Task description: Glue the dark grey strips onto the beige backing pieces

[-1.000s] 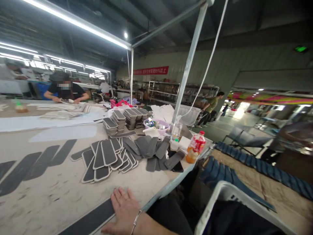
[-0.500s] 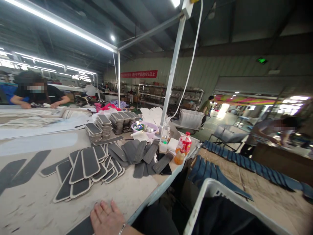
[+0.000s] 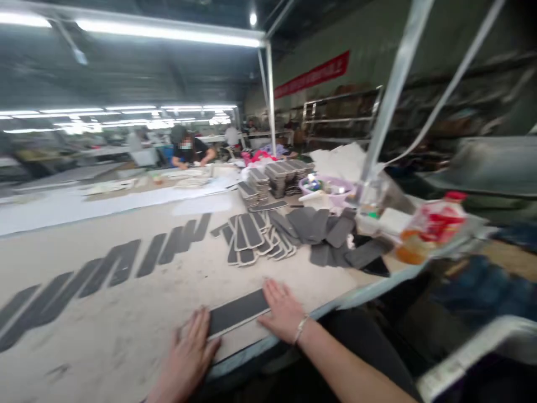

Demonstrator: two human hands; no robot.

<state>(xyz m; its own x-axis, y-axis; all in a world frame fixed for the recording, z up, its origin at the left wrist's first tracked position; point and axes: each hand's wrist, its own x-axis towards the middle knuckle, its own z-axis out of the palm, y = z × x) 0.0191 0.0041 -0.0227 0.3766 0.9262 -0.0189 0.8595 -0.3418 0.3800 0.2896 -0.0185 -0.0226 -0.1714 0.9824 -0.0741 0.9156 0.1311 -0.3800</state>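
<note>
A dark grey strip with a pale edge (image 3: 238, 311) lies flat near the table's front edge. My left hand (image 3: 187, 352) rests on its left end, fingers spread. On its right end lies my right hand (image 3: 283, 310), flat, with a bracelet at the wrist. Beyond the strip is a loose heap of pale-edged grey pieces (image 3: 249, 234), with plain dark pieces (image 3: 312, 226) to its right. A row of dark grey pieces (image 3: 100, 271) slants across the table at the left.
Stacked pieces (image 3: 258, 187) stand behind the heap, beside a purple basin (image 3: 331, 187). A red-labelled bottle (image 3: 438, 224) is at the right edge, near a metal post (image 3: 394, 84). A person (image 3: 191, 148) works across the table.
The view has swung left, bringing the row of dark pieces and my left hand into sight. The strip at the front edge now shows between both hands.
</note>
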